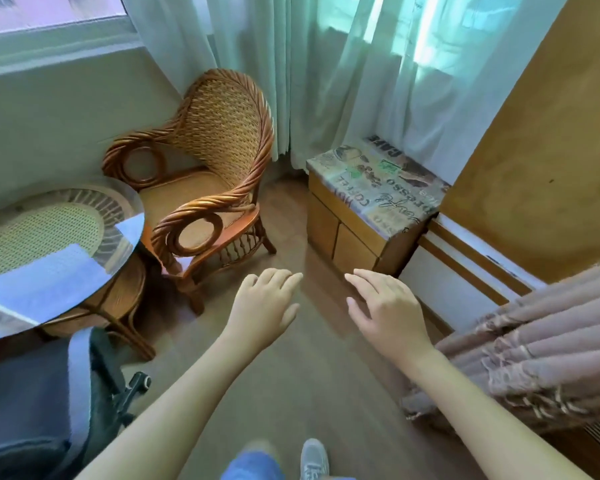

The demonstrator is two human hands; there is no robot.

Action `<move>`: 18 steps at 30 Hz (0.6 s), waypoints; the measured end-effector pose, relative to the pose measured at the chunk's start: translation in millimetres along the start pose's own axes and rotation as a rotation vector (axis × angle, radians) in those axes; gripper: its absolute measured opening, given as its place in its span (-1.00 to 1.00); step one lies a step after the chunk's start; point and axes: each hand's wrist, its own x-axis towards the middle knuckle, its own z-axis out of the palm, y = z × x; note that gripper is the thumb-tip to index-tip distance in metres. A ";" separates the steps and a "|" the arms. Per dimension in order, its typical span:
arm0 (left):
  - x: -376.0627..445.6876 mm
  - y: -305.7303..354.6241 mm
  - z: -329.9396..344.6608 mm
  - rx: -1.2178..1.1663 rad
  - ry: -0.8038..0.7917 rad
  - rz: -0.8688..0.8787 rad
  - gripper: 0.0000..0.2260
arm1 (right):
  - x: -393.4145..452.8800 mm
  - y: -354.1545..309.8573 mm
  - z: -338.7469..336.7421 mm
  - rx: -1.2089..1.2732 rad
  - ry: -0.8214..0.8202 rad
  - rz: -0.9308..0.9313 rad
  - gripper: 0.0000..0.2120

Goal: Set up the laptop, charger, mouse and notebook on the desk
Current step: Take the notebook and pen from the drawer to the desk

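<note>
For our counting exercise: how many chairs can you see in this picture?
2: a wicker armchair in the corner beside the glass-topped table, and a dark office chair at lower left, partly cut off. Others may be out of view.

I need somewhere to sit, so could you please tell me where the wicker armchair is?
In the head view, the wicker armchair stands left of centre by the curtains, between the round glass-topped table and the low wooden cabinet.
</note>
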 end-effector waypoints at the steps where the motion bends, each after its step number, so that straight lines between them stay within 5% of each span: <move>1: 20.0 -7.1 4.3 -0.013 -0.003 0.000 -0.53 | 18.1 5.0 5.5 -0.001 0.002 0.007 -0.68; 18: 355.3 -118.6 132.5 -0.135 -0.091 0.397 -0.54 | 245.3 91.7 132.8 -0.111 -0.032 0.453 -0.67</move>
